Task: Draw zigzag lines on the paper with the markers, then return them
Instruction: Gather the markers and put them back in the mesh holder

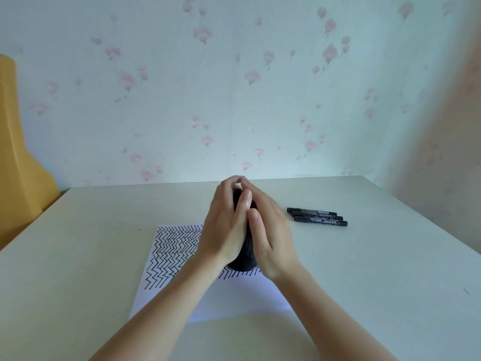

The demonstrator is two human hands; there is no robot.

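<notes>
Head view shows both hands clasped around a dark mesh holder [244, 259], the left hand [223, 225] pressed against its left side and the right hand [270, 238] against its right, fingertips meeting above its top. Both hands are closed onto the holder, which stands on or just above the paper [182, 295]; its base is partly hidden by the wrists, so contact with the sheet cannot be confirmed.

Left of the clasped hands, the paper is already covered with many rows of black zigzag lines [174, 251], and a few strokes show just beneath the holder too. The drawing part looks largely done (the near part of the sheet is bare, though whether more rows are meant is not clear).

To the right of the hands, well apart from them, three black markers [317, 217] lie capped and side by side on the table [390, 256]. They have not yet been put into the holder, so the return step appears to be what remains. Whether any marker sits inside the holder cannot be told.
</notes>
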